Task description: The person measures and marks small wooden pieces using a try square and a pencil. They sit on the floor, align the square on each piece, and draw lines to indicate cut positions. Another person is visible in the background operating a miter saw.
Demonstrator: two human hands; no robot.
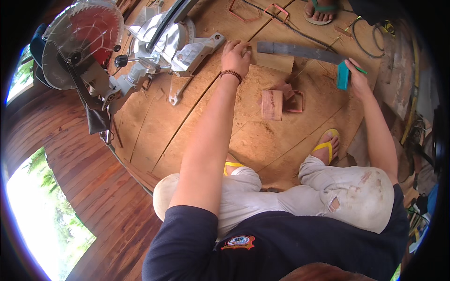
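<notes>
My right hand [359, 79] is closed round the teal handle [343, 76] of a handsaw at the right. The saw's long dark blade [300, 49] reaches leftward, its far end over or beside the far edge of a light wooden board [274, 62]. Whether the teeth touch the wood I cannot tell. With fingers curled, my left hand [236, 57] grips the board's left end, and a beaded bracelet circles that wrist. Nearer to me, short wood blocks [272, 105] lie beside a small orange-red rectangular frame [296, 101].
A mitre saw [84, 47] with a round toothed blade stands at the left, its metal base [197, 54] close to my left hand. A black cable [300, 32] crosses the sawdust-strewn wooden floor [187, 122]. Another person's sandalled foot [319, 11] is at the far edge.
</notes>
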